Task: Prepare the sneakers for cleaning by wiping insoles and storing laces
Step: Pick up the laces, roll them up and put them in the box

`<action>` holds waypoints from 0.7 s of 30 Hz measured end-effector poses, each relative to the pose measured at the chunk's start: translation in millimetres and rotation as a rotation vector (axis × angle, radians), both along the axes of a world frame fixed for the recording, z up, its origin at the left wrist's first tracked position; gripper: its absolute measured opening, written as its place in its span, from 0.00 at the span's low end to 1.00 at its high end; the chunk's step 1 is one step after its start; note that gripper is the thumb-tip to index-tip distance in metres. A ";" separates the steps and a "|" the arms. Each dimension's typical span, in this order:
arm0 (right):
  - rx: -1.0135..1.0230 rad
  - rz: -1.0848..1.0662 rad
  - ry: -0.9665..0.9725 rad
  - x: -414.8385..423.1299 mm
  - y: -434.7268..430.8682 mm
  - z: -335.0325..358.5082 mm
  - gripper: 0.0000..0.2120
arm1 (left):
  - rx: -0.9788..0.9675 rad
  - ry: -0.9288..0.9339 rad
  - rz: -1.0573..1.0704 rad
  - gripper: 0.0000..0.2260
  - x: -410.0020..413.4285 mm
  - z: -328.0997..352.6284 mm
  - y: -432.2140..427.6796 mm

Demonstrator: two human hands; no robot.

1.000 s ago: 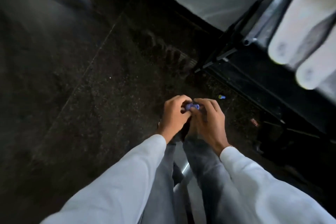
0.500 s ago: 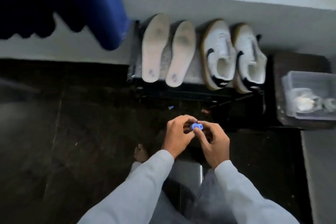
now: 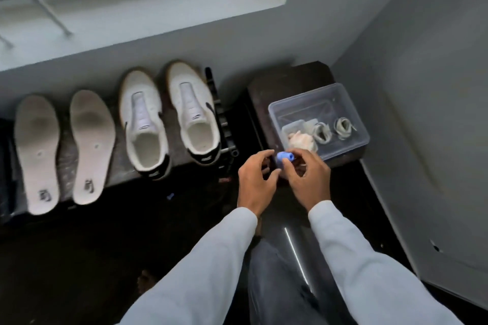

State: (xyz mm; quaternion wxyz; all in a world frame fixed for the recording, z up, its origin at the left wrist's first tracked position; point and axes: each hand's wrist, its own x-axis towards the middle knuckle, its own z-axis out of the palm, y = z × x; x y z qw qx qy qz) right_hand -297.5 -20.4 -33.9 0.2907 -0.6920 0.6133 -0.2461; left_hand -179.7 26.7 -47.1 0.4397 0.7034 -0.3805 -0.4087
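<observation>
Sneakers (image 3: 142,113) at ten o'clock, insoles (image 3: 92,140) at nine, laces (image 3: 343,128) boxed at two; right hand (image 3: 309,179) pinching small blue piece (image 3: 284,158), left hand (image 3: 257,185) loosely spread beside.

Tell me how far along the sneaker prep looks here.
Done: both insoles are out beside the unlaced sneakers, and two coiled laces lie in the clear box. In hand: the right hand pinches a small blue thing, left hand close by. Left: cannot tell whether the insoles are wiped.
</observation>
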 end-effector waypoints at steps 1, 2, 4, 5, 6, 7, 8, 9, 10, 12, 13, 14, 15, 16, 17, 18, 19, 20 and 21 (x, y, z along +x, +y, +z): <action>-0.001 -0.015 0.007 -9.8 -18.3 -1.0 0.08 | -0.002 -0.012 0.003 0.17 -8.6 0.2 -14.1; 0.001 -0.030 0.014 -18.1 -36.2 -2.4 0.08 | -0.010 -0.029 0.006 0.16 -15.6 -0.5 -26.8; 0.032 -0.062 0.031 -30.3 -69.9 -6.5 0.08 | -0.014 -0.076 0.002 0.14 -25.3 -2.9 -48.7; 0.055 -0.082 0.033 -35.5 -86.6 -9.6 0.09 | -0.007 -0.101 -0.008 0.14 -29.3 -3.7 -58.7; 0.071 -0.102 0.039 -39.6 -102.2 -13.5 0.10 | 0.000 -0.130 -0.024 0.15 -32.8 -5.3 -68.0; 0.079 -0.117 0.056 -43.0 -115.7 -18.2 0.11 | 0.006 -0.159 -0.045 0.15 -35.1 -7.3 -75.8; 0.081 -0.123 0.081 -44.9 -126.7 -22.0 0.12 | 0.011 -0.188 -0.072 0.15 -35.8 -9.8 -82.2; 0.085 -0.121 0.107 -46.8 -137.5 -26.1 0.12 | 0.016 -0.212 -0.098 0.16 -36.2 -12.3 -89.2; 0.089 -0.109 0.130 -47.7 -147.1 -30.3 0.12 | 0.021 -0.237 -0.122 0.16 -35.8 -14.8 -95.1; 0.096 -0.072 0.175 -47.3 -163.7 -40.5 0.12 | 0.023 -0.300 -0.166 0.16 -33.4 -19.4 -104.6; 0.096 -0.056 0.193 -46.4 -170.0 -46.2 0.12 | 0.027 -0.342 -0.197 0.16 -31.6 -22.0 -107.4; 0.095 -0.042 0.207 -45.7 -176.6 -52.9 0.12 | 0.035 -0.400 -0.237 0.17 -30.1 -25.3 -110.0; 0.099 -0.027 0.218 -45.0 -182.4 -59.7 0.12 | 0.047 -0.475 -0.291 0.19 -29.2 -28.6 -111.2; 0.103 -0.008 0.230 -44.0 -187.6 -66.6 0.11 | 0.053 -0.559 -0.350 0.20 -28.4 -31.8 -111.3; 0.107 0.016 0.251 -43.5 -192.0 -73.3 0.11 | 0.044 -0.635 -0.412 0.21 -27.4 -34.8 -110.7; 0.109 0.042 0.276 -43.3 -195.5 -78.7 0.11 | 0.024 -0.694 -0.471 0.23 -26.4 -37.6 -109.7; 0.113 0.066 0.301 -42.6 -198.8 -83.4 0.11 | 0.006 -0.731 -0.518 0.24 -24.8 -40.8 -108.7; 0.118 0.083 0.318 -42.0 -201.3 -87.6 0.11 | -0.002 -0.750 -0.548 0.24 -23.5 -43.5 -107.4; 0.126 0.093 0.328 -41.0 -202.9 -90.7 0.12 | -0.004 -0.759 -0.561 0.25 -21.9 -46.0 -105.3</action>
